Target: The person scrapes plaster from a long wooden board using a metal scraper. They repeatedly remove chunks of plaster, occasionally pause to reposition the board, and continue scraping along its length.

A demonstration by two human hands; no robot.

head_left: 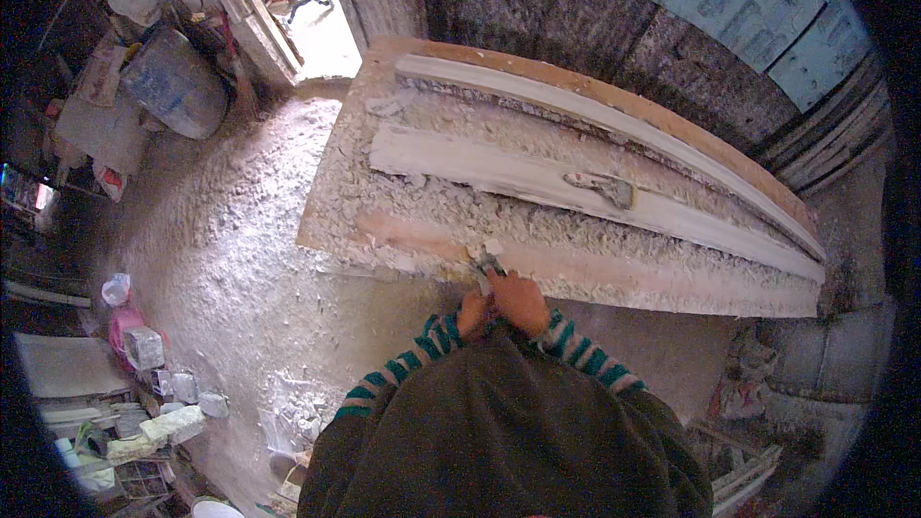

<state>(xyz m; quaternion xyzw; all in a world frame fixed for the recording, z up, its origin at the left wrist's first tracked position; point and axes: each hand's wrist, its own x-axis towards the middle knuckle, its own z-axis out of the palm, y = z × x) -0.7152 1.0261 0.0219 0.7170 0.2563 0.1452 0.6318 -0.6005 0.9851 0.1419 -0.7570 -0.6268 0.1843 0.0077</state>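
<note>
My left hand (474,315) and my right hand (521,303) are close together at the near edge of a work table (595,269). Both are closed, fingers bent inward. Between them and just beyond my fingertips is a small dark tool with a pale lump (486,251) at its end; its kind is too small to make out. Two long white plaster mouldings run along the table: the nearer moulding (460,159) and the farther moulding (537,91). A plaster-smeared flat brush or scraper (604,188) rests on the nearer one. Crumbly plaster scraps (403,194) cover much of the tabletop.
A dusty floor (221,221) spreads to the left, towards a bright doorway (326,29). A blue-grey barrel (176,82) stands beside a broom (240,86). Plaster blocks (173,425) and a pink container (123,331) lie at the lower left. A dark wall rises behind the table.
</note>
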